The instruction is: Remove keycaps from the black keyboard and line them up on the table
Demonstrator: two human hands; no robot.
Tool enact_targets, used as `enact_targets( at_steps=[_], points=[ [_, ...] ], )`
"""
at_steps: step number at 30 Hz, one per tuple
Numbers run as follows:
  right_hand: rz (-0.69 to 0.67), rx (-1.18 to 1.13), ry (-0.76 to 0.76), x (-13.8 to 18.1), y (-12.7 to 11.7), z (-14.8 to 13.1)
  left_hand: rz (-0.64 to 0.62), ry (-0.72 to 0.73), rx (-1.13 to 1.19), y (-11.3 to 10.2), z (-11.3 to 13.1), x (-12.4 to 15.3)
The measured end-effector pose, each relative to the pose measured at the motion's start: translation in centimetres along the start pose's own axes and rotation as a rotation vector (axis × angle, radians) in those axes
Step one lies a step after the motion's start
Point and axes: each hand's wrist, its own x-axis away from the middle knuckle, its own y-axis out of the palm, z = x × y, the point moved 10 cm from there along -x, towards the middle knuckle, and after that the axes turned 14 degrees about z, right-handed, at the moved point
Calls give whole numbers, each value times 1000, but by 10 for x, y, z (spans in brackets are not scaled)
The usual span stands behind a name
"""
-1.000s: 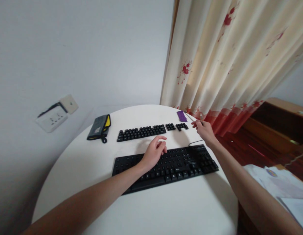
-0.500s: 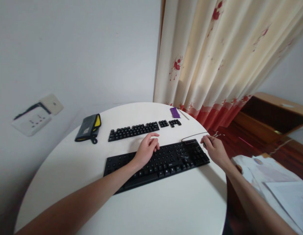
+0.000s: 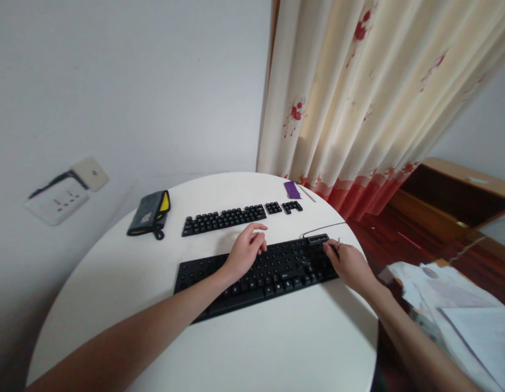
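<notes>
A black keyboard (image 3: 236, 296) lies on the white round table (image 3: 277, 343); many of its keycaps are off, though some remain along the lower row. Above its middle is my left hand (image 3: 246, 250), index finger stretched out and the other fingers loosely bent, with nothing visible in it. Over the keyboard's right end, my right hand (image 3: 346, 264) has thumb and fingers pinched together. A thin wire-like bit shows by those fingers, but what they hold is too small to make out. Behind the keyboard, removed keycaps (image 3: 223, 219) stand in rows, with two smaller groups to their right.
A grey pouch with a yellow patch (image 3: 150, 213) sits at the table's left back. A purple cloth (image 3: 292, 190) and a thin white stick (image 3: 307, 193) lie at the back right. The keyboard cable (image 3: 323, 226) runs off rightward. Papers (image 3: 473, 321) are stacked beyond the right edge.
My right hand has moved left, from beside the keyboard's right edge to over its number-pad end, still pinched. My left hand stays in about the same place.
</notes>
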Motion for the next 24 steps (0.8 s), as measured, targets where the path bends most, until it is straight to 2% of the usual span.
enact_targets(
  at_steps=[3, 9, 14, 17, 20, 24],
  points=[
    [16, 57, 10, 0, -2, 3, -2, 3, -6, 0, 3, 0],
    [120, -370, 201, -5, 0, 30, 6, -12, -29, 1, 7, 2],
    [115, -524, 337, -6, 12, 53, -4, -9, -44, 1, 3, 1],
    [97, -576, 390, -10, 14, 56, -21, 10, -51, 2, 3, 1],
    [143, -640, 370, -18, 0, 38, -36, 20, -39, 3, 6, 2],
    [176, -756, 243, -35, -17, -26, -71, 12, 4, 7, 12, 6]
  ],
)
